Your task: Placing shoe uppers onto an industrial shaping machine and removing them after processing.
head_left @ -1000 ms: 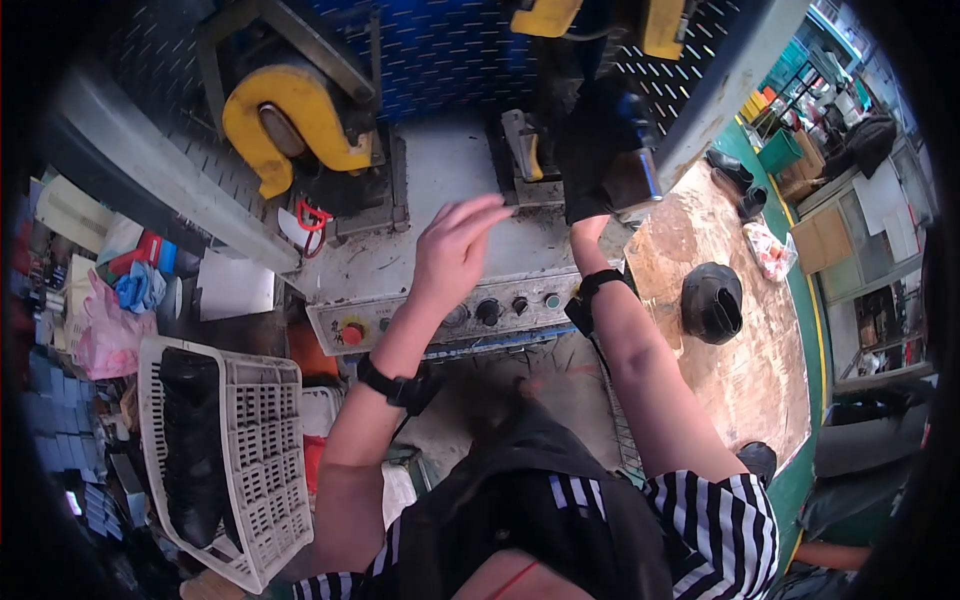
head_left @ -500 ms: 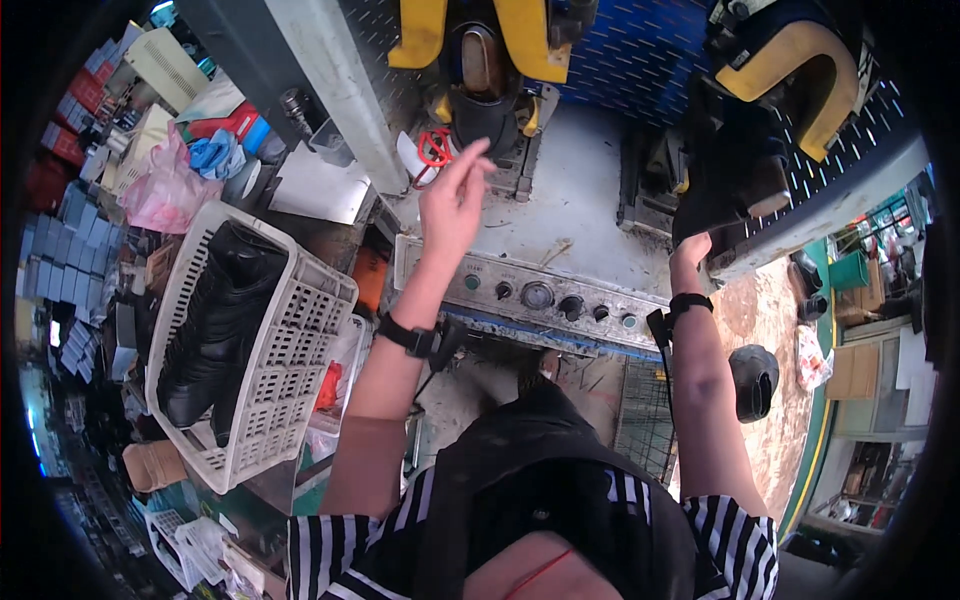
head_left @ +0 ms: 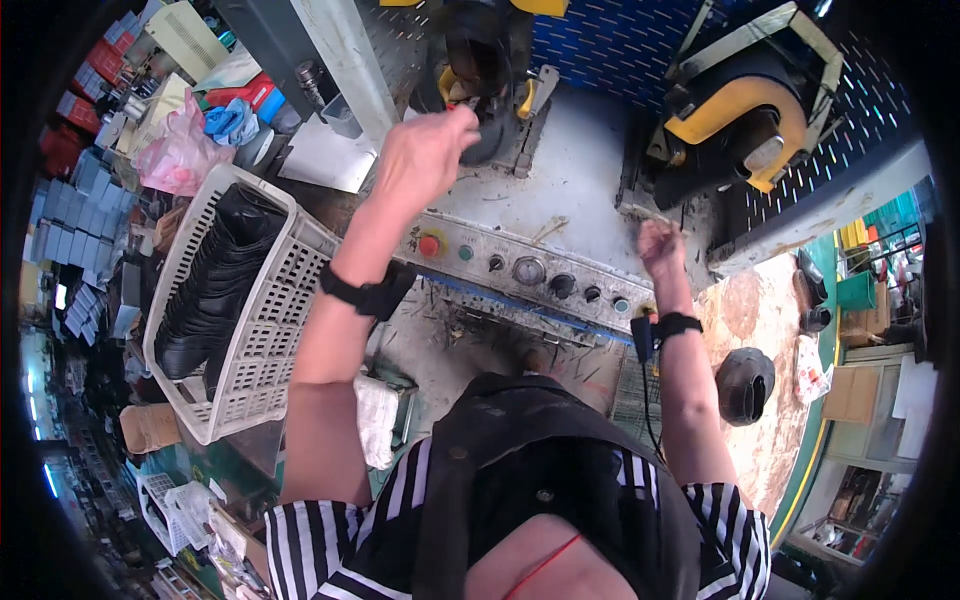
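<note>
two bare hands reach over a pale machine bed (head_left: pixel 585 150), one toward each of its dark work stations. the left hand (head_left: pixel 425 155) is at the far left, its fingers bent inward and blurred, just in front of a dark piece (head_left: pixel 475 55) set in the left station. a bit of red shows by its fingertips; whether the fingers grip it cannot be told. the right hand (head_left: pixel 660 247) is at the near edge of the right station, fingers curled loosely toward the palm; nothing can be made out in its grasp, though the inside of the hand is hidden. just beyond it, a black shoe piece (head_left: pixel 695 185) sits under a curved yellow clamp (head_left: pixel 745 95); whether hand and piece touch cannot be told.

a dark strap circles each wrist. along the near edge of the bed runs a control panel (head_left: pixel 545 277) with a red button (head_left: pixel 430 245), a round gauge (head_left: pixel 528 270) and several knobs. to the left, a tilted white crate (head_left: pixel 270 320) holds black boots (head_left: pixel 220 290), with a pink bag (head_left: pixel 185 155) beyond it. to the right, a dark boot (head_left: pixel 745 385) stands on a worn brown board (head_left: pixel 745 300).
</note>
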`<state>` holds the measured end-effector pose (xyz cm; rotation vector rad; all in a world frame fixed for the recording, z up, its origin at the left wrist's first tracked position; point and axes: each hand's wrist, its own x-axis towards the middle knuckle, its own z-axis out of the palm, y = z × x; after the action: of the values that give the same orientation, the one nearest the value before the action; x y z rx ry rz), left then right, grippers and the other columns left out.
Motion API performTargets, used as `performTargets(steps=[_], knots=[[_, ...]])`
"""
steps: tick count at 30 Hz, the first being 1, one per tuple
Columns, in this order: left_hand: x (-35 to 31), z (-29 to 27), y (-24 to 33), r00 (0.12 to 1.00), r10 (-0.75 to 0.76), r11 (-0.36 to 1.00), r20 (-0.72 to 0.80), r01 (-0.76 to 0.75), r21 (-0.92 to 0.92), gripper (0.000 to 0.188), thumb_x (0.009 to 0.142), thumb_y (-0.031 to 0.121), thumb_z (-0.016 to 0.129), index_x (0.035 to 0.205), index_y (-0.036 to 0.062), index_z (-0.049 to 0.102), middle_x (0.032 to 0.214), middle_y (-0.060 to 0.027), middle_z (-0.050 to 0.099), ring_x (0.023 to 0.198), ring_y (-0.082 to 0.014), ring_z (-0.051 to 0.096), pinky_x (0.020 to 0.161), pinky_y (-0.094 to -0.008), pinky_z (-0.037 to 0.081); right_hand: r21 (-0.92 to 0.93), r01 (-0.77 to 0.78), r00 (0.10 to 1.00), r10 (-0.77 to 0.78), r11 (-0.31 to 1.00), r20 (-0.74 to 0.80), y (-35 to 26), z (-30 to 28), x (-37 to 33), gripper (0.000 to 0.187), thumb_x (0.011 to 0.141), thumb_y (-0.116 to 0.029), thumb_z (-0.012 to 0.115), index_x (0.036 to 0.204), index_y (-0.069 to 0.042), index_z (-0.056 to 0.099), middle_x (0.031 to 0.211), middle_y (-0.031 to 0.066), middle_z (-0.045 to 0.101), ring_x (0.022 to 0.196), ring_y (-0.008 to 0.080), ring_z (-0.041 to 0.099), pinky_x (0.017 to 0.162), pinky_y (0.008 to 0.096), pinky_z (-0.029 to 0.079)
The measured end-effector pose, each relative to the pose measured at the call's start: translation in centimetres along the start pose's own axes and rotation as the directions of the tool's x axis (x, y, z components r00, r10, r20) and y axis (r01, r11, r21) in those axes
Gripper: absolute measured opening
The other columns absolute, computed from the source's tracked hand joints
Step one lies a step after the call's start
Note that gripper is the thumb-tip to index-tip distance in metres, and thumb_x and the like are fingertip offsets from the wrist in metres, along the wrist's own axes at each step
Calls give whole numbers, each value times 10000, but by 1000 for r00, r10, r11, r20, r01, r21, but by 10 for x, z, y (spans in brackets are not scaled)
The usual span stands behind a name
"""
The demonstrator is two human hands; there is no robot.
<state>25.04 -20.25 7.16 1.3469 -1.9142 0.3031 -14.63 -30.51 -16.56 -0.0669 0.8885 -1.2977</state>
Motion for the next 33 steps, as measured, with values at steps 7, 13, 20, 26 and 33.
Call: performTargets(steps=[7, 13, 20, 26, 33], knots=[[-74, -39, 76, 669, 571, 815, 475, -531, -231, 115, 684, 115, 561, 783, 85, 512, 690, -45, 495, 756, -221, 570, 807, -349, 485, -358, -354, 560, 503, 864, 658, 44, 94, -165, 764, 894, -612, 325, 1365, -10, 323, 1212, 111, 553, 1035, 222, 577, 861, 334, 472], [-109, -29, 107, 582, 730, 678, 358, -683, -271, 125, 698, 122, 548, 816, 81, 557, 734, -39, 549, 790, -208, 580, 904, -362, 438, -356, -134, 762, 326, 925, 559, 74, 74, -239, 646, 872, -172, 585, 1399, -9, 250, 1342, 133, 427, 1184, 221, 479, 992, 329, 400], [-157, 1, 186, 900, 386, 783, 203, -203, -588, 408, 731, 135, 673, 1129, 94, 592, 1021, -98, 590, 861, -262, 599, 727, -365, 499, 95, 118, 782, -152, 988, 605, 46, -14, -277, 614, 787, 44, 528, 1358, -3, 307, 1302, 146, 458, 1168, 253, 491, 1017, 359, 379], [-194, 47, 289, 823, 447, 629, 350, -11, -777, 369, 724, 191, 719, 1039, 34, 611, 1030, -117, 599, 882, -286, 610, 743, -347, 508, 523, 63, 544, -469, 850, 696, 2, -118, -303, 565, 809, 76, 478, 1345, -2, 317, 1263, 166, 486, 1130, 279, 519, 989, 393, 412], [-192, 99, 413, 645, 753, 459, 129, -376, -805, 278, 562, 58, 702, 820, 55, 600, 844, -60, 565, 721, -231, 548, 654, -336, 450, 473, 500, 661, -673, 725, 332, -80, -238, -407, 454, 819, -37, 522, 1266, -24, 444, 1214, 140, 544, 1141, 273, 517, 972, 392, 430]])
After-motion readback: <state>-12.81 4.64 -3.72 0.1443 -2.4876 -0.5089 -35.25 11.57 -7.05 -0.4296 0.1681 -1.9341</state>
